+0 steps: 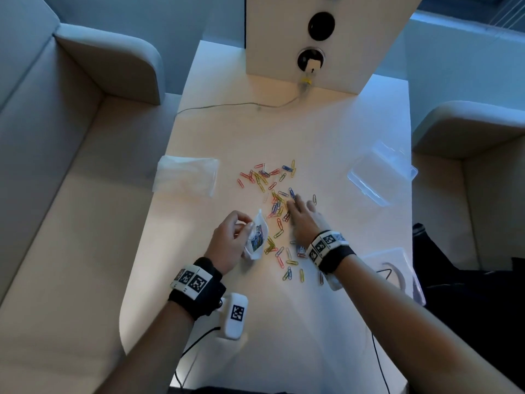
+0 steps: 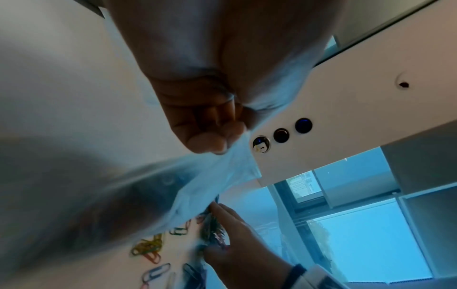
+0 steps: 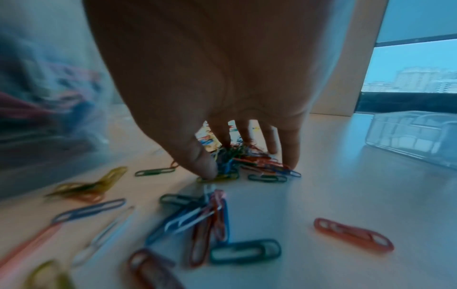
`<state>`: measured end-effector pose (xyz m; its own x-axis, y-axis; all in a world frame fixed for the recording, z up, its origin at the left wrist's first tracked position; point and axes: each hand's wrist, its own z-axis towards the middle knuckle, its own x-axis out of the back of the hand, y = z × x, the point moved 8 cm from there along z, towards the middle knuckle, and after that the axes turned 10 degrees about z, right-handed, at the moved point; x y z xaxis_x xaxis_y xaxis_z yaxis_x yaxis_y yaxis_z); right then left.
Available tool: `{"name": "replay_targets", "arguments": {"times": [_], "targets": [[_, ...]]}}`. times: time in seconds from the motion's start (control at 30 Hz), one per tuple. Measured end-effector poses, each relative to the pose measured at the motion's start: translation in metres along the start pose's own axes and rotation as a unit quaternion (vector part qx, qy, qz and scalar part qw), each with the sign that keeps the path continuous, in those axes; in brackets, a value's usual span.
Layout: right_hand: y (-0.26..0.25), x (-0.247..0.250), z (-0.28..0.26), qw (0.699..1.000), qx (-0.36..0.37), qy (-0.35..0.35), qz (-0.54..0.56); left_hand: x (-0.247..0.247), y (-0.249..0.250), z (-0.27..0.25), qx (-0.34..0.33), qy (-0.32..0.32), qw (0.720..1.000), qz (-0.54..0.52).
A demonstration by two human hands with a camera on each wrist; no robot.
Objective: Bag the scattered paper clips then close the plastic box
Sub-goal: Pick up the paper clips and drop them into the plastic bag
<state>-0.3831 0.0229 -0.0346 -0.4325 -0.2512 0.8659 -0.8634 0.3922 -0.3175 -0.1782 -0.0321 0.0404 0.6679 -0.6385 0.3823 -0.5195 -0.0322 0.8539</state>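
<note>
The small clear plastic bag [image 1: 257, 237] already holds a clump of coloured clips; the left hand [image 1: 230, 240] pinches its top edge between thumb and curled fingers, holding it just above the white table [image 1: 326, 132]. The open transparent plastic box [image 1: 382, 173] sits well to the right, its contents hard to make out. The right hand [image 1: 305, 220] reaches down with fingers spread, fingertips [image 3: 291, 162] cupped around a heap of paper clips [image 3: 249, 162] (red, blue, green, yellow). Other clips lie scattered between and around both hands.
</note>
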Motion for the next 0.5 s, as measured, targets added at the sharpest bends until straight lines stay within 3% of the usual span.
{"name": "replay_targets", "arguments": {"times": [0.2,0.33,0.43,0.5], "targets": [[-0.009,0.005,-0.013,0.997,0.037,0.059,0.019,0.001,-0.013,-0.002,0.039,0.022,0.999,-0.015],[0.005,0.016,-0.012,0.989,-0.001,0.083,0.122,-0.005,-0.008,-0.007,0.023,0.009,1.000,0.003],[0.028,0.028,-0.016,0.956,-0.081,0.121,0.255,-0.008,-0.011,-0.010,0.016,0.009,1.000,0.021],[0.050,0.029,-0.028,0.902,-0.160,0.134,0.379,-0.012,-0.013,-0.011,0.015,0.006,1.000,0.026]]}}
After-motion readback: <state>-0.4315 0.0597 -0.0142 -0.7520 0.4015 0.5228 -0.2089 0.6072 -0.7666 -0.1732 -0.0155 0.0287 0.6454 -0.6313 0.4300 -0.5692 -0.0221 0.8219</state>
